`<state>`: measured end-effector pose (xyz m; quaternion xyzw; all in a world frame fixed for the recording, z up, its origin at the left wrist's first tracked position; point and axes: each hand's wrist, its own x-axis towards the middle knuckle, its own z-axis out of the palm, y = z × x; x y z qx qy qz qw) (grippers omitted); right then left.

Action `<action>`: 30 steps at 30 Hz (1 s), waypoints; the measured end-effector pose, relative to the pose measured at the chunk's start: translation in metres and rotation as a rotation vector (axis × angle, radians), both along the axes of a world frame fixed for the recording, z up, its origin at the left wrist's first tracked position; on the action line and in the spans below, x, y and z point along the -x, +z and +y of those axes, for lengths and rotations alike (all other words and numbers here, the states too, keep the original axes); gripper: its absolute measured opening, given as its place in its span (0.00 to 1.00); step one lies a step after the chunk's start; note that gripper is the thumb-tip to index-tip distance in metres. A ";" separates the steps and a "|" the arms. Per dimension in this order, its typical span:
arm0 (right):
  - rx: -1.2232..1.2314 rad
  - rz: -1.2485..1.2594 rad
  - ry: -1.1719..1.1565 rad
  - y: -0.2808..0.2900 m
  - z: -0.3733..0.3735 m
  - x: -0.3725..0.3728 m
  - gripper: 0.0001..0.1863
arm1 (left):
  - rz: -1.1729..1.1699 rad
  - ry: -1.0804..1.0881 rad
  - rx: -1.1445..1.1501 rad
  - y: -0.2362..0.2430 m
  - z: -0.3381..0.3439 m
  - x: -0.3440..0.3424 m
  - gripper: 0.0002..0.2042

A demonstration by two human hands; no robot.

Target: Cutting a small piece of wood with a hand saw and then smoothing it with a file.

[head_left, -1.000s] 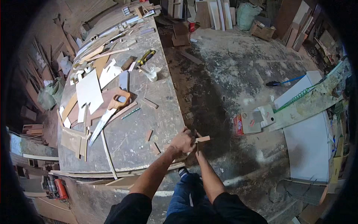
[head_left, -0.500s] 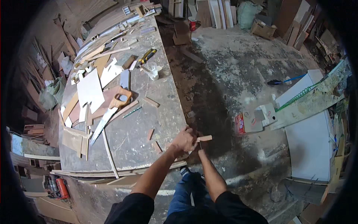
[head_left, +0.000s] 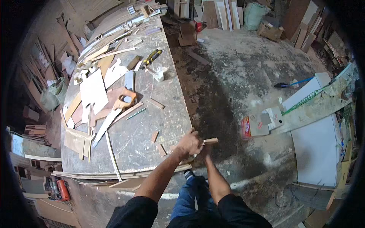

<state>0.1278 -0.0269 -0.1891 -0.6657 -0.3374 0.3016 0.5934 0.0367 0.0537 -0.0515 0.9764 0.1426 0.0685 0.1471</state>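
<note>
My left hand (head_left: 191,143) is closed around a small wooden strip (head_left: 211,140) at the right edge of the workbench (head_left: 171,117). The strip's pale end sticks out past the edge to the right. Just below that end is my right hand (head_left: 205,151), closed and blurred by motion. Whatever it grips is too thin and smeared to name now. Two short wood blocks (head_left: 155,136) lie on the bench left of my left hand. Farther left rests a handsaw (head_left: 107,126) with an orange-brown wooden handle, and a green patterned stick (head_left: 136,113) lies beside it.
White board offcuts (head_left: 93,93) and wood strips crowd the bench's left side. A clear plastic cup (head_left: 158,74) and yellow-black pliers (head_left: 153,57) stand and lie farther back. At the right are a red-sided box (head_left: 246,126) and a coiled green hose (head_left: 302,102).
My right hand has moved slightly up toward the wooden strip and is blurred. A thin dark blade-like line between it and the strip no longer shows. My left hand stays in place.
</note>
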 end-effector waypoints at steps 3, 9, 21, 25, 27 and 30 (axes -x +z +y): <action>0.002 -0.008 -0.019 -0.009 0.002 0.000 0.20 | -0.036 0.025 -0.058 0.002 0.001 -0.002 0.14; -0.151 -0.098 -0.149 0.008 0.015 -0.006 0.20 | 0.170 -0.016 -0.036 0.011 0.003 -0.004 0.18; 0.042 -0.002 0.010 -0.008 0.010 0.001 0.18 | 0.027 0.033 -0.049 0.001 0.001 -0.003 0.14; 0.051 0.038 0.037 -0.026 0.000 0.007 0.17 | 0.074 -0.001 -0.070 0.007 0.001 -0.002 0.13; 0.070 0.017 0.040 -0.028 -0.003 0.004 0.17 | 0.066 -0.012 -0.013 0.008 0.000 -0.002 0.13; 0.064 0.007 0.015 -0.026 -0.008 0.002 0.16 | 0.047 -0.017 -0.012 0.008 0.001 -0.003 0.12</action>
